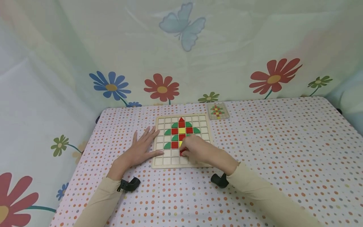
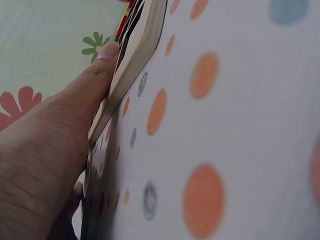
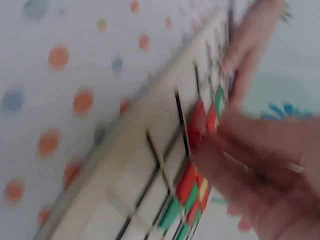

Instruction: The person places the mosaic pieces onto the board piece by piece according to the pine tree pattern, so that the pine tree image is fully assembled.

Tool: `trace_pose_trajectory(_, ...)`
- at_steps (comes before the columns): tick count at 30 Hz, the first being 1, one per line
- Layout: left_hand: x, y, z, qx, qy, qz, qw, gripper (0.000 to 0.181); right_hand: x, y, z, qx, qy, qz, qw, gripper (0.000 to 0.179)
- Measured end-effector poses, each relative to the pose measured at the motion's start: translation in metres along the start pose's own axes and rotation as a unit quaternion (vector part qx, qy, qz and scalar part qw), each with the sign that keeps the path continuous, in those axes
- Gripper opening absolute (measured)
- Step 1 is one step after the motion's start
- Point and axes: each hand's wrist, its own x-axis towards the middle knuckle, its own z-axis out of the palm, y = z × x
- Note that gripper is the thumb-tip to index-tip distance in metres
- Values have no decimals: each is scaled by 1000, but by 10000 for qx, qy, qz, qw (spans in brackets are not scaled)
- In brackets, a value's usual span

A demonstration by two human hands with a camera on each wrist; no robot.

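A wooden grid board lies on the table, with red, green and yellow pieces forming a tree-like pattern. My left hand is spread flat at the board's left side, its thumb resting over the edge. My right hand reaches over the lower middle of the grid. Its thumb and fingers pinch a red square piece at a cell below the yellow square. Above it show a red triangle, a yellow square and green quarter-round pieces. This hand hides part of the pattern's right side.
Behind the board's right corner lies a small pattern card with a similar tree. A dotted cloth covers the table. A flowered curtain hangs at the back. Black wrist cameras are strapped on both wrists.
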Motion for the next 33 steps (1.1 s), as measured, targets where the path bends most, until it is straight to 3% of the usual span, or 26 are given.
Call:
trace_pose_trajectory(2,0,0,0,13,-10,7,10000,99,-11,9,-8,484,-100,32,9988,10)
trace_pose_trajectory(6,1,1,0,-13,28,70,10000,99,-46,27,-23,807,-127,135,9966,15)
trace_pose_trajectory(11,1,1,-1,-38,38,68,10000,98,-89,46,-33,682,-366,459,9959,17)
trace_pose_trajectory(16,0,0,0,-42,83,8,10000,98,-113,67,-29,314,-508,369,9975,29)
trace_pose_trajectory(20,0,1,1,-59,95,38,9999,98,-122,80,-23,243,-303,285,9988,28)
trace_pose_trajectory(26,1,1,2,-15,80,49,10000,98,-123,81,-20,812,-42,536,9952,27)
trace_pose_trajectory(33,0,0,1,-62,77,37,9999,97,-108,78,-29,826,-580,845,9913,27)
